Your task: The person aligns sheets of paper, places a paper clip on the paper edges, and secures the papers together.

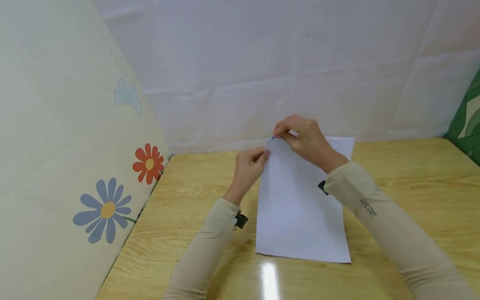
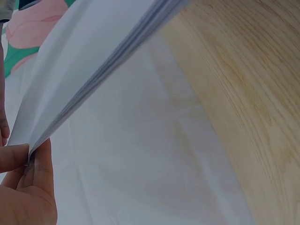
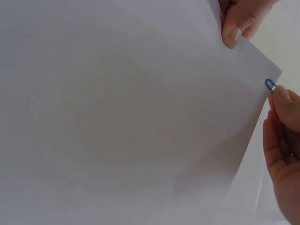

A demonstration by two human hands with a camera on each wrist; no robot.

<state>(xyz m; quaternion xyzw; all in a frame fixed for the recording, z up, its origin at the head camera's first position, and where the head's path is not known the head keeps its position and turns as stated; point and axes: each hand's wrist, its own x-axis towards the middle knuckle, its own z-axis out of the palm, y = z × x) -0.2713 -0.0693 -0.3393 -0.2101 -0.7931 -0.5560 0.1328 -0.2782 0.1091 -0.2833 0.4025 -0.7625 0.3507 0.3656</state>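
Note:
A stack of white paper sheets (image 1: 297,209) is held up at its far left corner, its near edge low over the wooden table. My left hand (image 1: 249,167) pinches the stack's left edge just below that corner; the left wrist view shows several layered sheets (image 2: 108,65) between thumb and fingers. Between thumb and fingertips, my right hand (image 1: 305,141) pinches a blue paper clip (image 3: 269,85) at the top edge. In the right wrist view the clip's looped end lies over the paper near the corner, while its other end is hidden by the fingers.
The wood-grain table (image 1: 416,197) extends to both sides of the paper. A white cloth (image 1: 237,70) hangs behind it. At the left stands a pale panel with a blue flower (image 1: 107,210) and a red flower (image 1: 148,164); green leaf shapes (image 1: 477,119) are at the right.

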